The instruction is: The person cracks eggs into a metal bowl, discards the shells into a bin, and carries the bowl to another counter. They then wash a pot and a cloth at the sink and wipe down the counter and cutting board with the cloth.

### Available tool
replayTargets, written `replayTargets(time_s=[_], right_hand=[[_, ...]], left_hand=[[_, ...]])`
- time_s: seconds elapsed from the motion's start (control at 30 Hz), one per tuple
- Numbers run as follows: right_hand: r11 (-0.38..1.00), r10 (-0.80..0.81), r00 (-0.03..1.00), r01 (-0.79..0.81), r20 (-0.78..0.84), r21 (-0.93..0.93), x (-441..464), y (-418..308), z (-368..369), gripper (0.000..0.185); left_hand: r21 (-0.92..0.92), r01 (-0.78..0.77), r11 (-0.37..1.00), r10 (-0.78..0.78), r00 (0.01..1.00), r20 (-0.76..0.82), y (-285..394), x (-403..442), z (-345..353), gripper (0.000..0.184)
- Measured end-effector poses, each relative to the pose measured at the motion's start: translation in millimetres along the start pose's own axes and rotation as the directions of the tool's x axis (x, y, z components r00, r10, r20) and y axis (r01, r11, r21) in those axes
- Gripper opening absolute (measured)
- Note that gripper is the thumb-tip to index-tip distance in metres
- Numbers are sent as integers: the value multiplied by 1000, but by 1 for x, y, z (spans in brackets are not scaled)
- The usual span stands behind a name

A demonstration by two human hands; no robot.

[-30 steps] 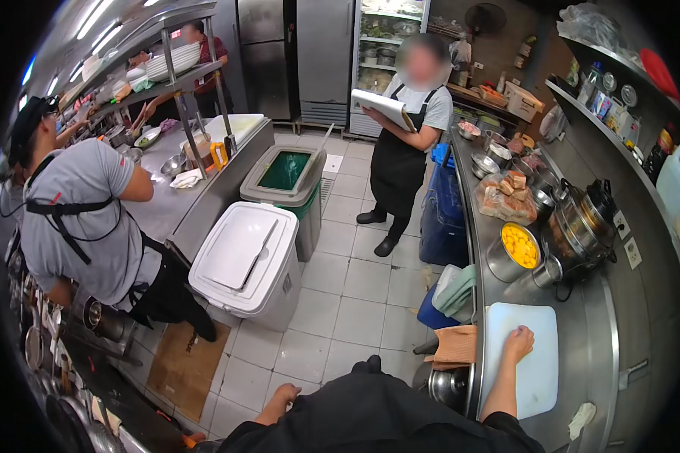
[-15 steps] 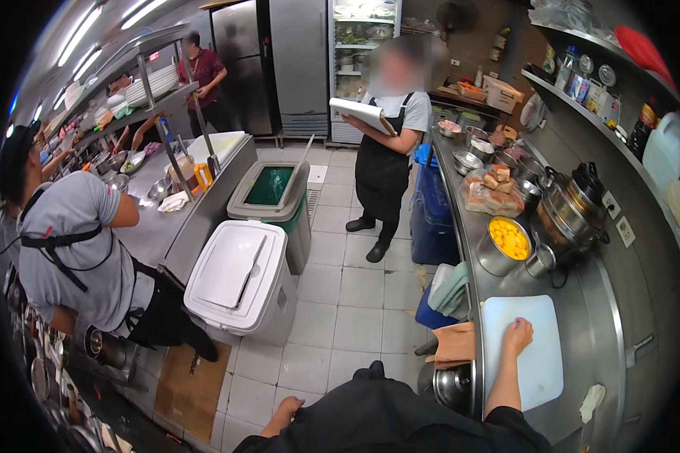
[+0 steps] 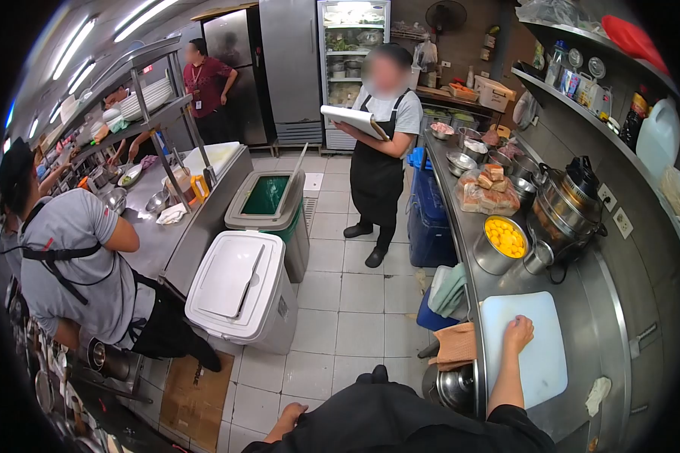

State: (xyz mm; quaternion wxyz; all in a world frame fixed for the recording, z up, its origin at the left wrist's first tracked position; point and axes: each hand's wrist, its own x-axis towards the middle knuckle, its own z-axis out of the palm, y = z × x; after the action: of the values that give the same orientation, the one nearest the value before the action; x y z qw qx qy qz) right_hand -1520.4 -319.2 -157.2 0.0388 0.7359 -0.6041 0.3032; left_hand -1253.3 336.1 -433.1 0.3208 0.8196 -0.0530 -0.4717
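Note:
My right hand (image 3: 518,333) rests on a white cutting board (image 3: 525,370) on the steel counter, its fingers curled in a loose fist with nothing visible in them. At my side, over the tiled floor, hangs my left hand (image 3: 292,412); its fingers look curled in and I see nothing held. Beyond the board stand a pot of yellow pieces (image 3: 505,237), a small metal cup (image 3: 539,257) and a bag of bread pieces (image 3: 488,190). An orange cloth (image 3: 456,345) drapes over the counter edge beside the board.
A person in a black apron (image 3: 378,162) holds a notepad (image 3: 355,121) in the aisle. White (image 3: 230,287) and green-topped bins (image 3: 268,198) line the left side. Another person in a grey shirt (image 3: 75,257) works at the left counter. A large steel pot (image 3: 563,215) stands against the wall.
The camera view has shifted slightly. The person at the back left has turned, one arm now bent at the hip. My right hand stays on the board.

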Motion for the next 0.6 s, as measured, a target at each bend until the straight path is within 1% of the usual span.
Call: replayTargets(time_s=[0.07,0.13,0.27,0.33,0.37,0.43,0.47,0.53,0.6], right_hand=[[1000,-5,1000,5,-4,6,0,0,0,21],[1000,-11,1000,11,-8,11,0,2,1,21],[1000,-10,1000,10,-5,9,1,5,6,20],[1000,-16,1000,16,-15,5,1,5,6,20],[1000,-15,1000,15,-14,5,1,5,6,20],[1000,-14,1000,14,-13,4,1,4,6,20],[1000,-14,1000,14,-8,3,1,4,6,20],[1000,-15,1000,15,-3,0,1,5,6,20],[1000,6,1000,-6,8,-14,2,5,7,21]], left_hand=[[134,29,991,-27,1000,-14,-5,7,2,57],[288,64,956,-58,998,-28,18,-14,-4,57],[276,80,958,-74,997,-31,28,-24,-6,57],[209,65,976,-71,997,19,14,-10,-4,58],[208,65,976,-71,997,20,11,-8,-2,58],[163,105,981,-110,994,23,13,-10,-1,59],[163,106,981,-111,994,24,15,-11,-1,59],[239,87,967,-87,996,-12,22,-18,-2,57],[230,100,968,-106,994,11,20,-14,-1,56]])
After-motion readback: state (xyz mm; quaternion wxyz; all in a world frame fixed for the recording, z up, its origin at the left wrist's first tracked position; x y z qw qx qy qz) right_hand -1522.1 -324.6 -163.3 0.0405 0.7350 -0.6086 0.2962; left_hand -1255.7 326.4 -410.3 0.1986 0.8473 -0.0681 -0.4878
